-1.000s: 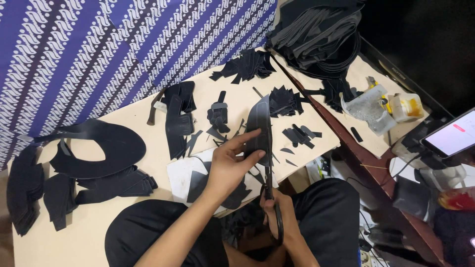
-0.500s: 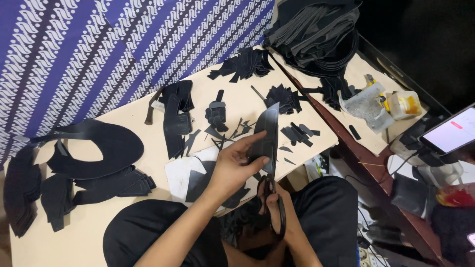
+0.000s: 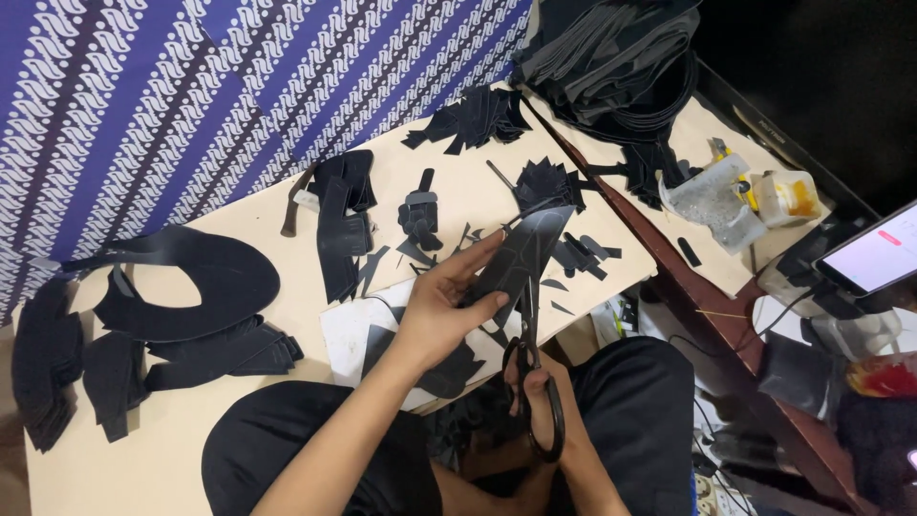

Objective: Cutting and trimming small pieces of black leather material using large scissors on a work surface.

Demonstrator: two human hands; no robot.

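Scissors (image 3: 531,363), black, sit in the right hand (image 3: 543,401), fingers through the loop handles, grip closed on them; blades point up and away from the person and meet the lower edge of a dark leaf-shaped cut piece (image 3: 523,256). Left hand (image 3: 441,308) has that piece pinched betw. thumb and fingers, grip closed on it, holding it tilted just above the near edge of the counter (image 3: 239,449), over the person's lap. Can't tell whether the blades are apart or together where they meet the piece.

Under the left hand: white sheet (image 3: 351,334) w/ a few black offcuts on it. Small black slivers (image 3: 583,256) lie scattered just right of the held piece. Further back on the counter: folded dark strap pieces (image 3: 342,215), a small stack of narrow black bits (image 3: 418,215), a spiky pile of trimmings (image 3: 546,182), and another heap of black cutouts (image 3: 473,119) near the patterned blue-and-white cloth (image 3: 143,105). Far left: big curved black panel (image 3: 191,282) w/ flat dark stacks (image 3: 57,373) beside it.

Right side, well apart from the hands: clear plastic bag (image 3: 712,201), small tub w/ yellow-orange contents (image 3: 785,196), lit phone screen (image 3: 874,258), and a heap of dark sheet material (image 3: 611,57) at the top.
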